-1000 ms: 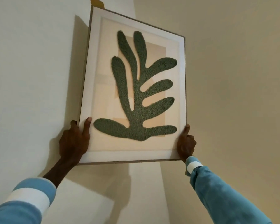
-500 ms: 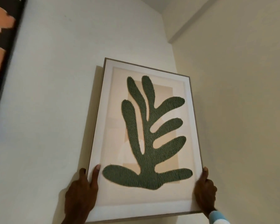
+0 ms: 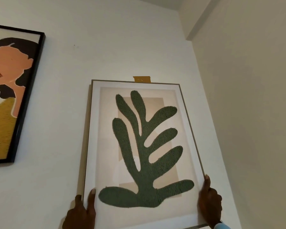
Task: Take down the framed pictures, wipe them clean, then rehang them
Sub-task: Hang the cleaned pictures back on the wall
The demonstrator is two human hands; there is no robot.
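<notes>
Head view: the framed leaf picture (image 3: 144,146) is held flat against the white wall (image 3: 106,47), close to the corner where that wall meets the side wall (image 3: 254,113). It is shown upright, with its top edge just under a mustard-yellow tab (image 3: 141,79) fixed to the wall.

The frame is supported at its two lower corners. The left hand (image 3: 80,214) is clamped on the lower left edge, with one digit laid on the white mount and another wrapped round the outer side. The right hand (image 3: 209,205) is closed round the lower right edge, with the thumb extended up along the frame side. A grip low on both sides is judged to carry the weight from beneath, keep the frame level and leave the top edge free to be guided at the hanging point.

The tab is judged to mark or cover the fixing; the fixing itself is hidden behind the frame. It cannot be told whether the frame is engaged on it, or whether the frame is being taken down or rehung. No cloth is seen.

A black-framed portrait picture (image 3: 10,90) is hung on the same wall, well apart toward its left edge and higher up. It is untouched.
</notes>
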